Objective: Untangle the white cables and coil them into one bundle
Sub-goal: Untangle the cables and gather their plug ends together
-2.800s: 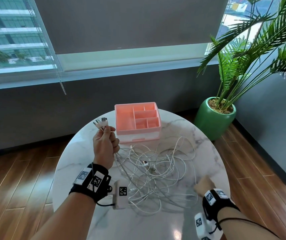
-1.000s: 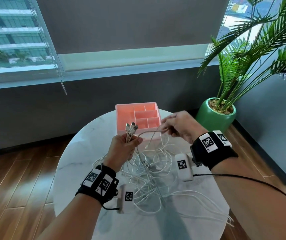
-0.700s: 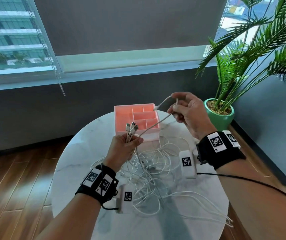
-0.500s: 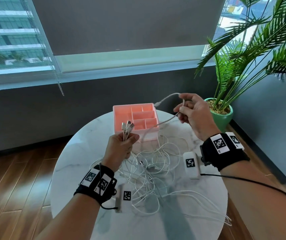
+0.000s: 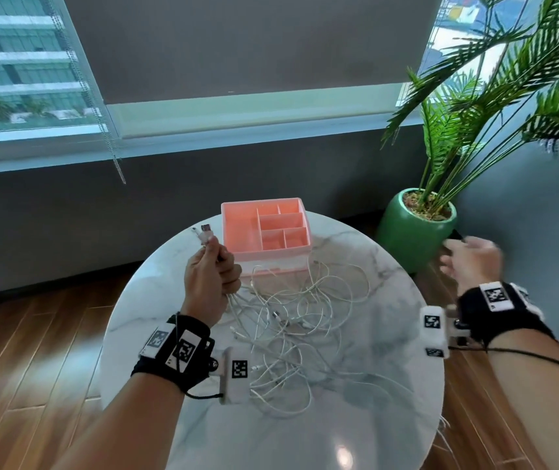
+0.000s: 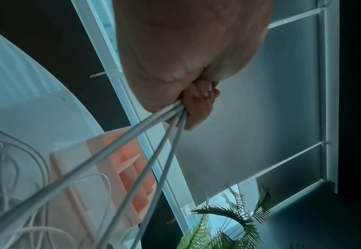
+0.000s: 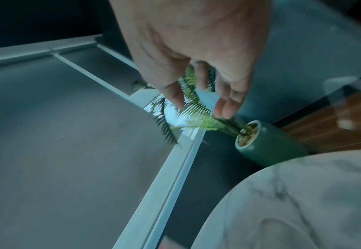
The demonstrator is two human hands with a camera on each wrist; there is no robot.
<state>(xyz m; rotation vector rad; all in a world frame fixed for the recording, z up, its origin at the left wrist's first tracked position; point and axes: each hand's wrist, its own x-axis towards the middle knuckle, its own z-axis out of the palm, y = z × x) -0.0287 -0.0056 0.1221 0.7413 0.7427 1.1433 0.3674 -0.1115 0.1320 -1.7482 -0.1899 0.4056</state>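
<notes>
A tangle of white cables (image 5: 298, 320) lies spread over the middle of the round marble table (image 5: 390, 418). My left hand (image 5: 210, 276) is raised over the table's left part and grips several cable ends in a fist, their plugs (image 5: 205, 232) sticking up above it. In the left wrist view the cable strands (image 6: 145, 148) run taut out of the fist (image 6: 196, 101) toward the pile. My right hand (image 5: 468, 262) hovers beyond the table's right edge, blurred, its fingers (image 7: 226, 104) loosely spread and holding nothing.
A pink compartment organiser (image 5: 266, 228) stands at the table's far side, just behind the cables. A green pot (image 5: 413, 232) with a palm-like plant sits on the wooden floor to the right, close to my right hand. A window wall runs behind.
My right hand has let go of the cable end it held up and swung out right past the table edge. My left hand moved left and higher with its plugs.
</notes>
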